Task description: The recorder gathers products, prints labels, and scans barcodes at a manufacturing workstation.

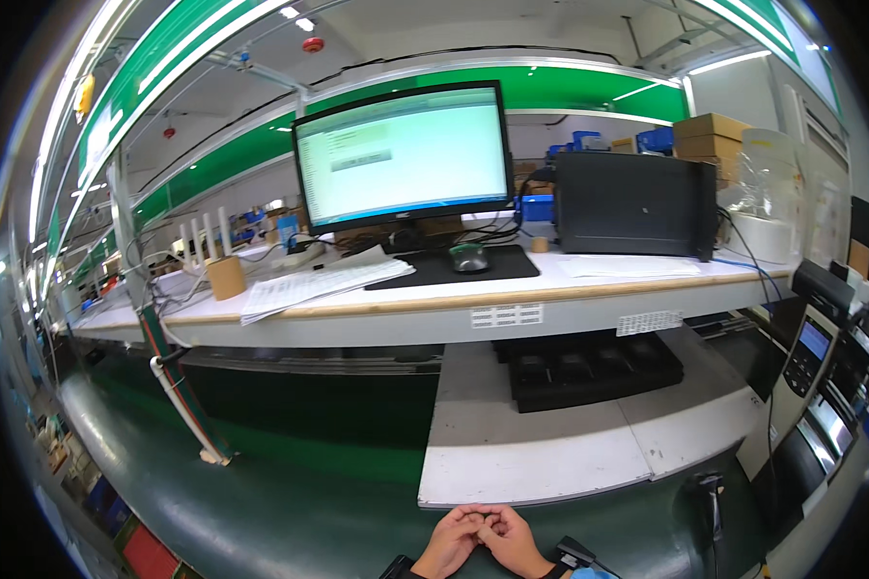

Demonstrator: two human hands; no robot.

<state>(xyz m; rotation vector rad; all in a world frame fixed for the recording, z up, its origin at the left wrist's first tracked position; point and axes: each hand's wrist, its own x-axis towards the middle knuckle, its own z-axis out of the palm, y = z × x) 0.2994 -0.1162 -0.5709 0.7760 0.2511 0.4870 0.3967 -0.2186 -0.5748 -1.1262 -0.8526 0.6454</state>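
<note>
While both hands meet at the bottom centre of the frame, the left hand [451, 543] and the right hand [512, 543] press their curled fingertips [485, 527] together, thumbs touching; whether anything tiny is pinched between them I cannot tell. They hover over the dark green belt [290, 511], just below the near edge of a scuffed white board [541, 454] that fills the lower middle. A black strap sits on the right wrist.

Further up the board lies a black moulded tray [594, 369] with several recesses, partly under the pale shelf [512, 297] that crosses the middle of the frame. Two small white rectangular labels [507, 316] with fine dark print are stuck on the shelf's front edge, one at centre, one further right.

On the shelf, upper centre, stands a black monitor [403, 154] with a bright screen, a mouse [468, 257] on a black mat before it, printed sheets [314, 282] to the left, and a black box-shaped unit [635, 205] to the right. Brown cardboard cartons [710, 135] are stacked at upper right, blue bins [655, 141] beside them. A green band [570, 89] with white edging arches behind the screen.
</note>
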